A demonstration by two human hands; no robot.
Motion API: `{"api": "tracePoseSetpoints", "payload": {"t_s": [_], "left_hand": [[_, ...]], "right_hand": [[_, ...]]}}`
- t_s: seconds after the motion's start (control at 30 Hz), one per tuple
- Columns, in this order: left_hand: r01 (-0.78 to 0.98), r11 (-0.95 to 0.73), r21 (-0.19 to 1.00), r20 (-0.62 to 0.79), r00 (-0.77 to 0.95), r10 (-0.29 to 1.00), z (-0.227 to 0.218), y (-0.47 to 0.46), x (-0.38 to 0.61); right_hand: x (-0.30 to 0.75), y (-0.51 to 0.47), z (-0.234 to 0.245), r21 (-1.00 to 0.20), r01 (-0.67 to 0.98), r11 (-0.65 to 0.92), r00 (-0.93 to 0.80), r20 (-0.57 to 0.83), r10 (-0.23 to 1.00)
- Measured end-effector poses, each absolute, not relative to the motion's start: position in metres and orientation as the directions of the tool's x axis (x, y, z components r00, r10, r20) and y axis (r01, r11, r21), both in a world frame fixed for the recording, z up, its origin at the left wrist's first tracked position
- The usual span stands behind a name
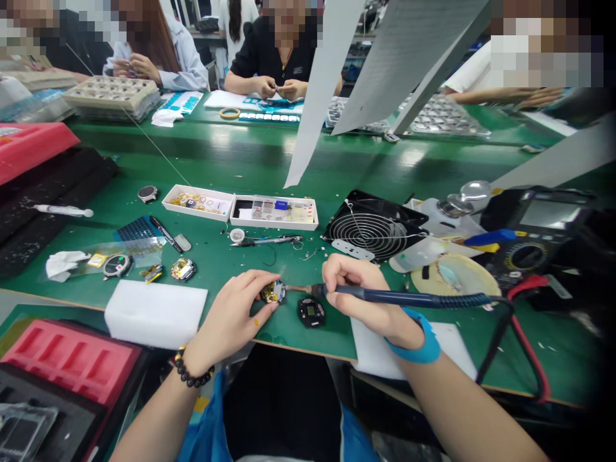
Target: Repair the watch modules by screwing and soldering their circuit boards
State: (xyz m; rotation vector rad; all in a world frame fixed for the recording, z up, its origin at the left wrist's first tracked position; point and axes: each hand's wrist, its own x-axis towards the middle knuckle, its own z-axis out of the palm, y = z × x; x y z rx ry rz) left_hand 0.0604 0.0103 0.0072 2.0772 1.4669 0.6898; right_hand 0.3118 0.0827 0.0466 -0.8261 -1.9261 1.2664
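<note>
My left hand [235, 314] pinches a small round circuit module [273, 292] against the green mat [250, 167], fingers closed round it. My right hand [366, 295] grips a blue-handled soldering iron [409, 298] like a pen, and its metal tip touches the module's right side. A black square watch part [311, 312] lies on the mat just below the tip. The iron's cable runs right, towards a black and red lead [524, 346]. I wear a bead bracelet on the left wrist and a blue strap on the right.
Two white parts trays [240, 208], a black fan [373, 228], a multimeter [534, 244], a solder sponge dish [455, 274] and tweezers [269, 241] lie beyond my hands. A white foam block [154, 313], watch parts [183, 269] and red trays [67, 356] are left. Other people work across the table.
</note>
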Motion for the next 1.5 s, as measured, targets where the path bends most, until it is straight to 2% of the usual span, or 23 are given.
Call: {"api": "tracePoseSetpoints", "payload": {"t_s": [0.33, 0.53, 0.73, 0.87, 0.97, 1.1, 1.5], "left_hand": [[0.686, -0.283, 0.67, 0.123, 0.273, 0.954, 0.01, 0.011, 0.061], [0.686, -0.273, 0.675, 0.123, 0.26, 0.958, 0.008, 0.009, 0.062], [0.71, -0.289, 0.643, 0.131, 0.27, 0.954, 0.01, 0.007, 0.063], [0.743, -0.227, 0.629, 0.147, 0.173, 0.974, 0.008, 0.007, 0.07], [0.8, -0.187, 0.57, 0.189, 0.093, 0.978, 0.005, 0.009, 0.078], [0.829, -0.189, 0.527, 0.215, 0.085, 0.973, 0.002, 0.01, 0.083], [0.743, -0.205, 0.637, 0.152, 0.14, 0.978, 0.009, 0.001, 0.068]], "right_hand": [[0.315, 0.084, 0.047, -0.922, 0.129, 0.365, -0.554, 0.238, 0.798], [0.318, 0.084, 0.045, -0.943, 0.079, 0.325, -0.532, 0.236, 0.814], [0.321, 0.085, 0.042, -0.945, 0.068, 0.32, -0.516, 0.241, 0.822], [0.325, 0.086, 0.039, -0.947, 0.046, 0.317, -0.494, 0.254, 0.831], [0.326, 0.087, 0.039, -0.947, 0.059, 0.316, -0.484, 0.25, 0.838], [0.325, 0.087, 0.042, -0.943, 0.055, 0.329, -0.463, 0.268, 0.845], [0.323, 0.088, 0.052, -0.938, 0.05, 0.343, -0.402, 0.295, 0.867]]}}
